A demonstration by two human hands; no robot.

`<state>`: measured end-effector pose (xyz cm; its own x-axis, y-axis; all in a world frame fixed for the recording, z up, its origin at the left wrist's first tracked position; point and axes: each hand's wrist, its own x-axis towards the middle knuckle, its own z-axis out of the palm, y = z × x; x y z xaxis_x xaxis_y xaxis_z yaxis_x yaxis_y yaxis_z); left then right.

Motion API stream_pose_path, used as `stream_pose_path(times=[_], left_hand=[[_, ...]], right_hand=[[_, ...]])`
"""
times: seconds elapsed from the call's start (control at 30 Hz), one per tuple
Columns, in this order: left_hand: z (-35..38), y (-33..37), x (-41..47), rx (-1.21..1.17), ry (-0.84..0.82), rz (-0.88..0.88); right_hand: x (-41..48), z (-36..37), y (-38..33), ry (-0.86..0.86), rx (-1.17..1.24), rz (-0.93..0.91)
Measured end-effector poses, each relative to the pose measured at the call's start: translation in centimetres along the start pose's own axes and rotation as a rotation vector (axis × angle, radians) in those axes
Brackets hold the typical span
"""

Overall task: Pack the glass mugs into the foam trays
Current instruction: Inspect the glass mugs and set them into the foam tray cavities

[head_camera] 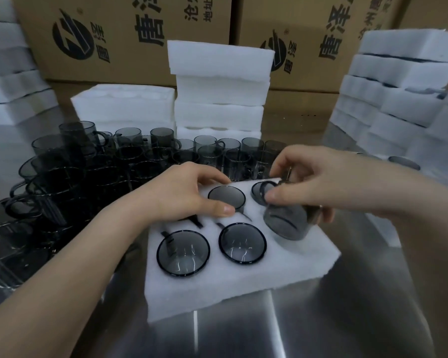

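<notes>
Steel table fills the foreground, and on it lies the tray, a white foam block with round pockets in two rows; four seated mugs of smoky glass sit sunk in it, rims up: two in the near row at left and middle, two in the far row at middle and right; thin dark handles lie in the slots beside them. The left hand rests over the tray's far-left corner, fingers fairly straight and spread, thumb tip at the rim of the far-middle mug, holding nothing that shows; what lies under the palm is hidden. The right hand grips the held mug, thumb on the near side, fingers curled round the far side and up by the handle; this mug is tilted, its base towards the camera, over the near-right pocket and not seated. Loose mugs crowd the table left of and behind the tray, packed close; foam stacks rise behind them and at both sides; printed cartons form the back wall.
</notes>
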<state>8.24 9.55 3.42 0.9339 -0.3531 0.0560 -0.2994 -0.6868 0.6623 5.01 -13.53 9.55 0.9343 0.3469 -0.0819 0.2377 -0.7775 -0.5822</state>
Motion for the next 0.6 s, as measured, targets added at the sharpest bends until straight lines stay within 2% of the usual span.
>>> stream_pose_path(times=[0.2,0.37,0.53,0.6], left_hand=[[0.0,-0.1,0.0,-0.018,-0.055,-0.015],[0.2,0.0,-0.2,-0.025,-0.063,-0.014],[0.4,0.2,-0.2,0.018,-0.062,-0.021],[0.5,0.3,-0.3,0.036,-0.055,-0.022]], right_hand=[[-1.6,0.5,-1.3,-0.045,-0.366,0.05],[-1.9,2.5,-0.5,-0.064,-0.482,-0.004],[-3.1,5.1,0.8,0.044,-0.586,-0.127],[-3.3,5.4,1.3,0.014,-0.579,-0.148]])
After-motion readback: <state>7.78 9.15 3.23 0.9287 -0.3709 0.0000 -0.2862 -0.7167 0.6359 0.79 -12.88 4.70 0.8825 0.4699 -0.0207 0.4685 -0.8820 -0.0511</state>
